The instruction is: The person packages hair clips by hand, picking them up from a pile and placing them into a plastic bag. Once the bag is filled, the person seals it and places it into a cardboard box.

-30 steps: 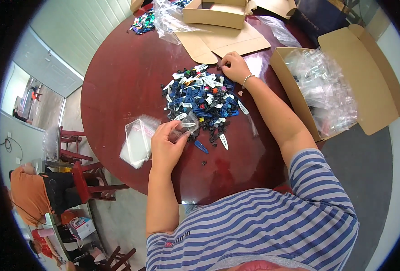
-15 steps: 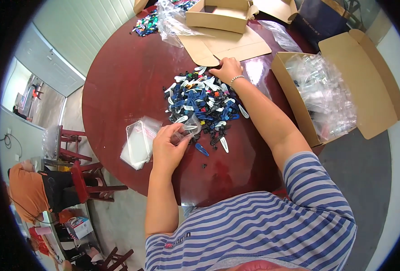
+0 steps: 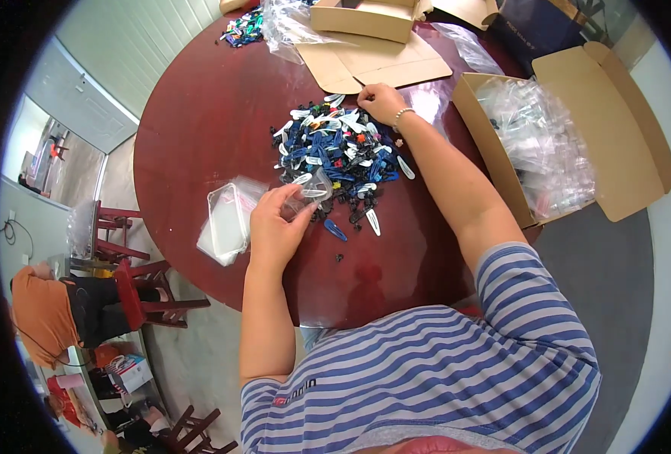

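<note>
A heap of snap hair clips [image 3: 334, 151], white, blue and black with small coloured bits among them, lies on the dark red round table [image 3: 191, 129]. At its near left edge my left hand [image 3: 275, 223] pinches a small clear plastic bag [image 3: 319, 187], its mouth held apart; a white clip seems to show through it. My right hand [image 3: 381, 104] is at the far right edge of the heap, fingers curled together; whatever they hold is hidden. Beside my left hand lies a stack of clear bags [image 3: 225, 223]. A blue clip [image 3: 335, 230] and a white clip [image 3: 373, 222] lie apart from the heap.
An open cardboard box [image 3: 494, 151] full of clear packets [image 3: 547, 151] stands at the right. Flattened cardboard [image 3: 396, 64] and a shallow box [image 3: 365, 23] are at the far side, near another colourful pile [image 3: 242, 29]. A person in orange [image 3: 44, 310] is off to the left.
My right hand's fingers have drawn in from a reach to a curled grip at the heap's far edge. My left hand keeps the bag in place. The whole view has shifted slightly.
</note>
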`<move>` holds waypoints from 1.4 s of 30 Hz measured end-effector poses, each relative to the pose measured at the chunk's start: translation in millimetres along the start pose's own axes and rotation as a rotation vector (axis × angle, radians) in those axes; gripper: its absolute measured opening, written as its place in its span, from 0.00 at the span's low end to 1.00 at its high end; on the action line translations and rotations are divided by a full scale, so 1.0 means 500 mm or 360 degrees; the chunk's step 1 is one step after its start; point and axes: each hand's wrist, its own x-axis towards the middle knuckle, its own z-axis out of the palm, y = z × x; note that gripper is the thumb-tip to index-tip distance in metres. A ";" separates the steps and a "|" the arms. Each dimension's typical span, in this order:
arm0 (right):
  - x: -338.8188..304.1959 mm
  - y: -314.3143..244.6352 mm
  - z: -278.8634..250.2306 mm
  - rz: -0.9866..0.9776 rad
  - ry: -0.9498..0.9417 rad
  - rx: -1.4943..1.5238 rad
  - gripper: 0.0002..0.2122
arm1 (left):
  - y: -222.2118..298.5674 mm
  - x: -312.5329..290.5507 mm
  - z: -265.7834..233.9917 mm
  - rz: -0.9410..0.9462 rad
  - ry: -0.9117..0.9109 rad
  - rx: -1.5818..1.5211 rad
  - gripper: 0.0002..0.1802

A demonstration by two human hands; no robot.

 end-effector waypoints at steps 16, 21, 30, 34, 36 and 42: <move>-0.250 -0.120 -0.050 0.0575 -0.0029 0.1656 0.05 | 0.009 -0.002 0.001 -0.0110 0.0041 0.0034 0.17; -0.294 -0.162 -0.018 0.0335 -0.0116 0.1594 0.06 | 0.000 -0.001 0.003 -0.0203 0.0113 0.0033 0.16; -0.324 -0.186 -0.049 -0.0539 -0.0436 0.0843 0.10 | -0.008 -0.002 0.008 -0.0396 0.0072 0.0028 0.16; -0.319 -0.172 -0.081 -0.0862 -0.0384 0.0488 0.14 | -0.021 -0.003 0.012 -0.0298 0.0003 -0.0009 0.18; -0.314 -0.161 -0.096 -0.0970 -0.0175 0.0200 0.15 | -0.025 -0.003 0.016 -0.0276 -0.0021 0.0000 0.18; -0.299 -0.131 -0.176 -0.0528 -0.0493 0.0105 0.12 | -0.008 -0.003 0.014 -0.0196 0.0035 0.0023 0.20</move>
